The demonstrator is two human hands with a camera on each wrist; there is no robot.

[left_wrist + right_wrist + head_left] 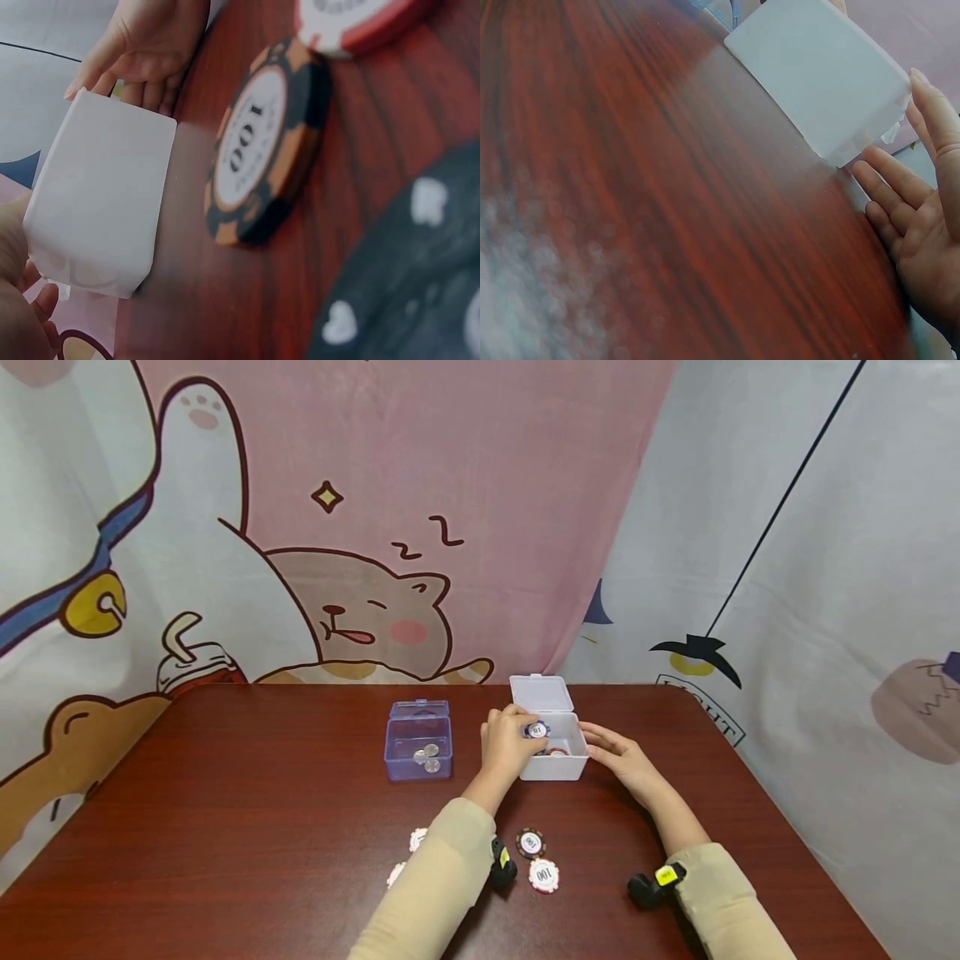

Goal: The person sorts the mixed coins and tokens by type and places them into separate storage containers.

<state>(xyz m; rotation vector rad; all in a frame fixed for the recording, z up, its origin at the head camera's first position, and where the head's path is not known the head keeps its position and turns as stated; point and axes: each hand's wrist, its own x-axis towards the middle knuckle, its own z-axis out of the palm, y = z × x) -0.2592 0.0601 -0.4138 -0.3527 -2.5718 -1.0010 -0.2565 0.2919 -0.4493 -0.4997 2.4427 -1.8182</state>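
Over the white plastic box [553, 768], my left hand [504, 742] pinches a blue poker chip [537, 730] marked 10 between thumb and fingers. The box's lid [542, 693] stands tipped back, and a red-edged chip [557, 752] lies inside. My right hand [622, 762] is at the box's right side, fingertips right at the wall. In the right wrist view its fingers [892, 180] are loosely extended beside the box [825, 75]. The left wrist view shows the box's front [105, 187] between both hands; the pinched chip is hidden there.
Left of the white box stands an open translucent blue box [397, 768] with several silver coins [431, 750]. Nearer on the table lie a black-and-orange chip [530, 843] and a white-and-red chip [543, 876]. White chips [417, 838] are partly covered by the left sleeve [438, 877].
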